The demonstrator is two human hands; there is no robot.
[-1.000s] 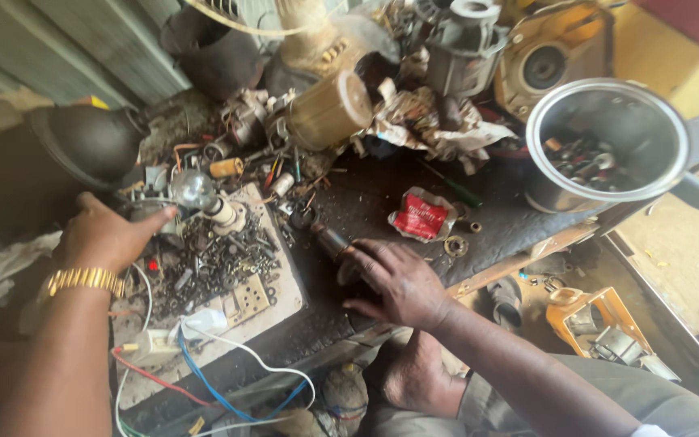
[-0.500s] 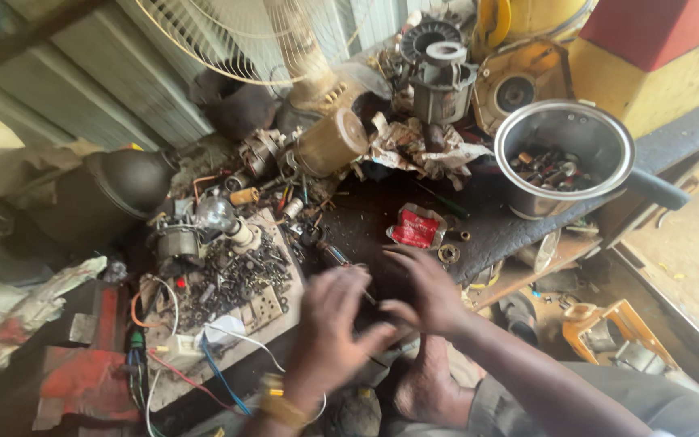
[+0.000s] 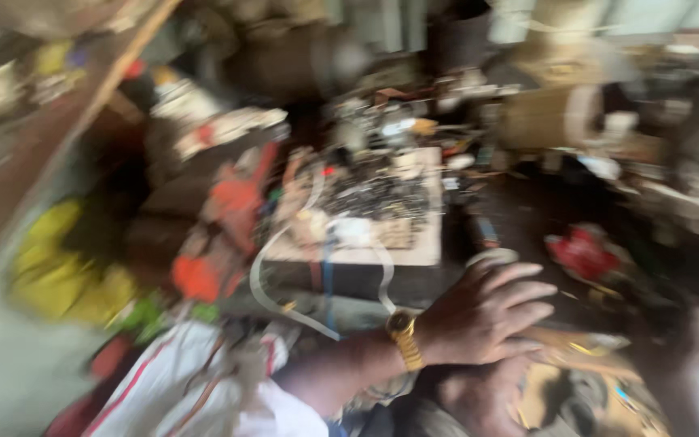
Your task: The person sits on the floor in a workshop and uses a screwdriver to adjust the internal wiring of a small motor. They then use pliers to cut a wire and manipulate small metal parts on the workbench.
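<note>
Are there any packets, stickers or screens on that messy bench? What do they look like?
Red packet: crumpled, lying on the dark bench right of the pale tray, above the left hand.
No screens or signs visible; the picture is too blurred to make out labels.

left hand (image 3: 487,311) lies flat, fingers spread, wrist bent; right hand is too blurred to tell.

Blurred red packet (image 3: 582,252) on workbench (image 3: 519,210)
</note>
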